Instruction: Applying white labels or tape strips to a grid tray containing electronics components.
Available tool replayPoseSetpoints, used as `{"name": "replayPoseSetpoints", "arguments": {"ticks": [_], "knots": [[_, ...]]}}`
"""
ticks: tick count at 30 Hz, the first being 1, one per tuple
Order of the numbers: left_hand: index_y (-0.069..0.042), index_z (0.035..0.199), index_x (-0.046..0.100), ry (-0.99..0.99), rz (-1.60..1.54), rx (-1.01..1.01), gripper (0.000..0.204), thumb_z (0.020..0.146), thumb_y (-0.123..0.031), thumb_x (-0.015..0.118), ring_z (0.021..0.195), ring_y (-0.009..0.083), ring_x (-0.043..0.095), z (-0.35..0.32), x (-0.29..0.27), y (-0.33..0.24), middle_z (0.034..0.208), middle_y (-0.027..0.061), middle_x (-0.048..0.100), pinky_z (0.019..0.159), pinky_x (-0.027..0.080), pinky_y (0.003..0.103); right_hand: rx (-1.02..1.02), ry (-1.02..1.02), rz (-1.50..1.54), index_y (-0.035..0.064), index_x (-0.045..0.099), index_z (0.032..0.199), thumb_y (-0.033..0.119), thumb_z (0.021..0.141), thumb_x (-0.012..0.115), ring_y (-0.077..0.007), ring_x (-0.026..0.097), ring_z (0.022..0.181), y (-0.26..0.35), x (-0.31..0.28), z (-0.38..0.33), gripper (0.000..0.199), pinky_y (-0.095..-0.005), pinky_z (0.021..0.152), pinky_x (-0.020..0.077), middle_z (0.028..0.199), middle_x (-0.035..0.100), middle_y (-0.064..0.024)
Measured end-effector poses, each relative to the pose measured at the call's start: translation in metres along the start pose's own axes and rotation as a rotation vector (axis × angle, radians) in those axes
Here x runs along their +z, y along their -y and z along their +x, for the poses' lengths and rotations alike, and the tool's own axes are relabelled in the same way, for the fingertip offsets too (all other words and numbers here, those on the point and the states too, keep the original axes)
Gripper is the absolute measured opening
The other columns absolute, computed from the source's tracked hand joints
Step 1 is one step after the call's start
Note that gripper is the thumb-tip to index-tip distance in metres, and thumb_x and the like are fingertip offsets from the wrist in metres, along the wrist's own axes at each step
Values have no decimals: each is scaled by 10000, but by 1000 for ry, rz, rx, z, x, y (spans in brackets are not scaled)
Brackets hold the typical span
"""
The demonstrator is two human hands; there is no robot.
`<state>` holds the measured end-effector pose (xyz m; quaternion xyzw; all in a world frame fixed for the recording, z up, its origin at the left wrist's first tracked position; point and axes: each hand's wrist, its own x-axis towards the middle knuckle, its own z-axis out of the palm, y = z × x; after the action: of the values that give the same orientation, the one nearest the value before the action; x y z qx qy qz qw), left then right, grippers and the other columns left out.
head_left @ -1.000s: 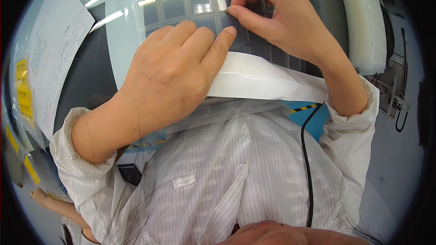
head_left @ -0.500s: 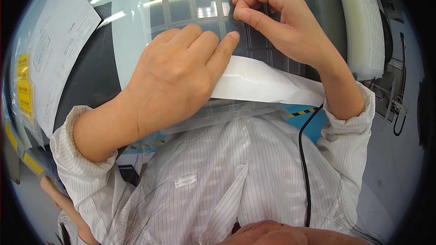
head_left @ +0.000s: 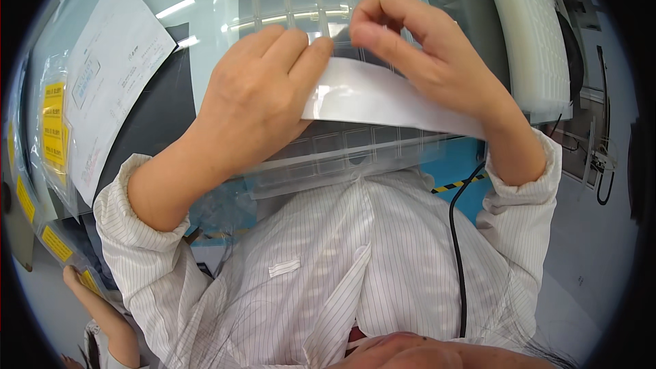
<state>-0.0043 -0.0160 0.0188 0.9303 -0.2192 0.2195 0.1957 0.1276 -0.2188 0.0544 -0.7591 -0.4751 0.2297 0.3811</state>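
Observation:
A glossy white strip, like label backing, runs from my left hand across to below my right wrist. The left fingers are curled closed over its left end. My right hand is held above the strip with thumb and fingers pinched together; whatever lies between the fingertips is too hidden to name. Beneath both hands lies a clear plastic tray with rows of rectangular compartments, reflecting the ceiling lights. Its near part shows again below the strip, close to my body.
At left, a printed sheet lies by a clear bag with yellow labels. A stack of translucent trays stands at right. A black cable hangs over my front. Another person's arm shows at lower left.
My right hand has come down nearer the strip, and the dark bit at its fingertips no longer shows. My left hand and the strip's left end have shifted left and slightly up.

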Motion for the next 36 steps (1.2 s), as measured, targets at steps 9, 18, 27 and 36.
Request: {"name": "replayPoseSetpoints", "arguments": {"ticks": [9, 18, 27, 36], "knots": [[-31, 1086, 656, -113, 48, -38, 503, 612, -85, 818, 809, 281, 617, 3, -6, 8, 887, 89, 587, 692, 514, 387, -16, -74, -54, -2, 675, 1160, 76, 883, 770, -144, 625, 842, 29, -2, -26, 303, -280, 779, 505, 993, 699, -73], [-40, 1082, 686, -74, -121, -124, 439, 659, -55, 802, 839, 313, 639, 0, -6, 11, 941, 120, 638, 726, 530, 394, 5, -103, -108, -15, 720, 1100, 53, 886, 772, -127, 685, 797, 29, -16, -43, 231, -247, 736, 537, 929, 738, -80], [-26, 1156, 689, -185, -36, -39, 555, 608, 44, 742, 866, 313, 599, 9, -13, 14, 958, 136, 614, 732, 513, 380, 47, -262, -52, 10, 685, 1152, 60, 795, 854, -155, 675, 965, 23, -28, -64, 398, -282, 867, 536, 1043, 712, -71], [-10, 1147, 710, -129, -88, -108, 511, 641, 59, 741, 830, 298, 617, 11, -12, 23, 928, 142, 645, 727, 513, 369, 68, -288, -147, -13, 718, 941, 18, 874, 765, -111, 660, 757, 18, -45, -76, 88, -235, 688, 513, 842, 710, -51]]}}
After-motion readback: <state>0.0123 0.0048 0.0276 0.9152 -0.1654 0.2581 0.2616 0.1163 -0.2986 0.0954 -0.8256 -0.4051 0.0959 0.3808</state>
